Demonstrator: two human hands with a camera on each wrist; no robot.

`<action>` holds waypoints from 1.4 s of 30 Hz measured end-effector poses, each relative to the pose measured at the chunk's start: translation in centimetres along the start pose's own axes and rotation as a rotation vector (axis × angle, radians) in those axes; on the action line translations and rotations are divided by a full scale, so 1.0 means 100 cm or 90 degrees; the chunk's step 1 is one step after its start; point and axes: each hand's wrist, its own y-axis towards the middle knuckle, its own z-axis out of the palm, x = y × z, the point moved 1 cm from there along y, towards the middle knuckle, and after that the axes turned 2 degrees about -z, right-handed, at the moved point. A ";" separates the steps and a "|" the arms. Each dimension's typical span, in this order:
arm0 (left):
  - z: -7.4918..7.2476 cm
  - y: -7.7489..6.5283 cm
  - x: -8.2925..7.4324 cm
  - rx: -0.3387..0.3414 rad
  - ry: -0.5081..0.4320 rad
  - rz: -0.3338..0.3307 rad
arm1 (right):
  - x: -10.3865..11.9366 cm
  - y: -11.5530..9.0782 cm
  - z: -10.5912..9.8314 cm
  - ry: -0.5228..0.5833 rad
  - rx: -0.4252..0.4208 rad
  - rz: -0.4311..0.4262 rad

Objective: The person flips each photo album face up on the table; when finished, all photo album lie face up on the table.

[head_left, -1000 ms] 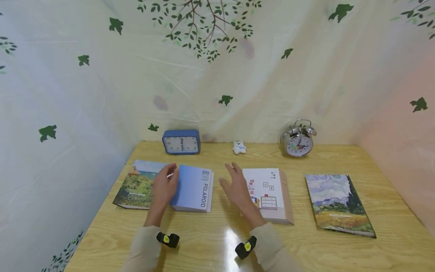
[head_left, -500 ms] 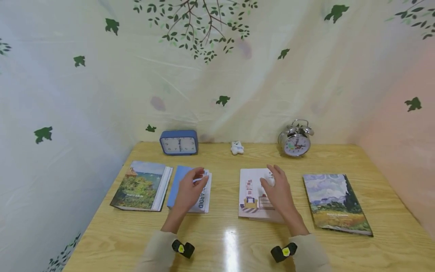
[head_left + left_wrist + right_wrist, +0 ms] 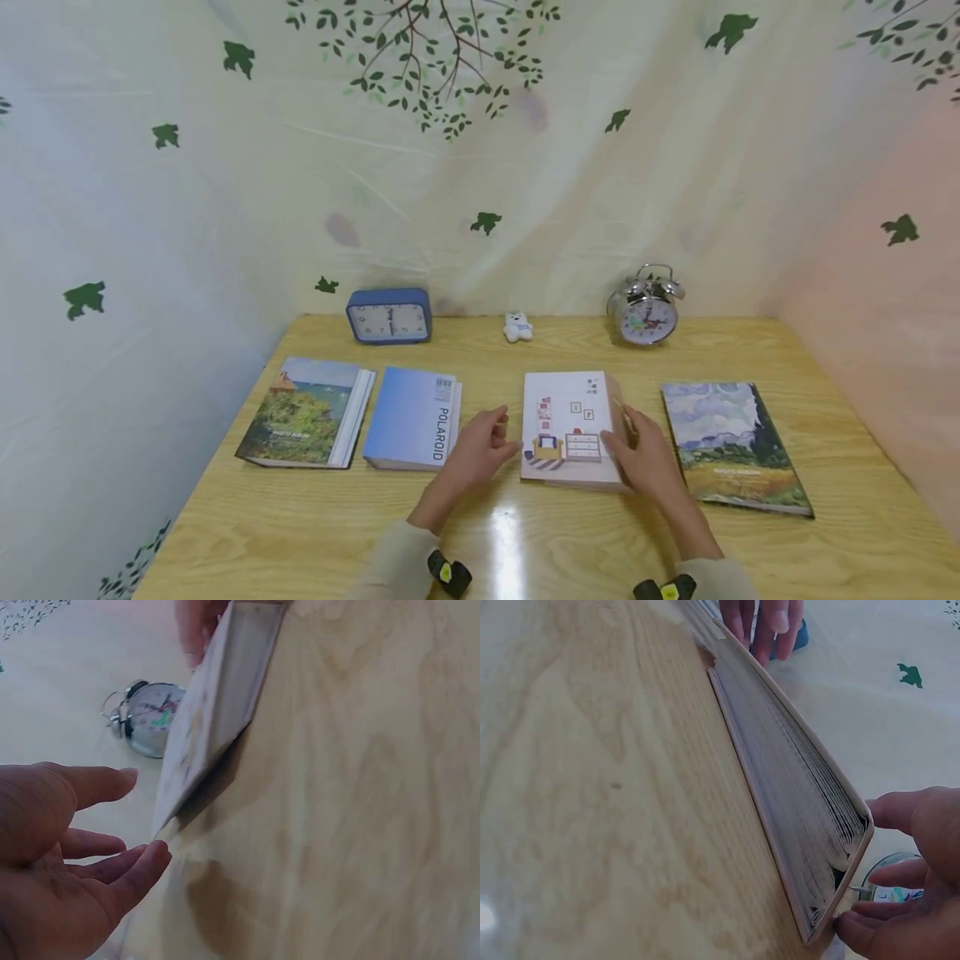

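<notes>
Right hand [image 3: 649, 457] grips white book [image 3: 564, 423]; left hand [image 3: 477, 450] half-spread, empty. Head view: printed cover [image 3: 558, 385]; right wrist view: layered pages [image 3: 784, 765].

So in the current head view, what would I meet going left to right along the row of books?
Photo album with a seaside painting, blue POLAROID book, white book with drawn furniture, photo album with a cloudy landscape.

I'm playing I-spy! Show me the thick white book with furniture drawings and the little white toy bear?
Thick white book with furniture drawings [image 3: 562, 423]: head view, on its cover.
Little white toy bear [image 3: 517, 327]: head view, on its body.
</notes>
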 end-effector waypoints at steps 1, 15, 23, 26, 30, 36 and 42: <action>0.004 0.001 0.000 0.006 0.006 -0.002 | -0.001 -0.001 0.001 0.002 0.000 -0.004; 0.035 0.009 -0.011 -0.015 0.091 0.002 | -0.002 -0.010 0.002 0.044 -0.015 0.024; 0.038 0.009 -0.016 0.001 0.081 -0.019 | -0.006 -0.011 0.001 0.162 -0.019 0.066; 0.040 0.009 -0.016 0.002 0.083 -0.011 | -0.006 -0.013 0.000 0.210 -0.006 0.083; 0.042 0.010 -0.019 0.014 0.093 0.003 | -0.002 -0.018 -0.005 0.255 0.009 0.091; 0.048 0.012 -0.030 0.076 0.086 0.031 | 0.010 -0.021 -0.017 0.262 -0.004 0.056; 0.054 0.016 -0.044 0.126 0.046 0.057 | 0.020 -0.022 -0.030 0.273 -0.007 0.024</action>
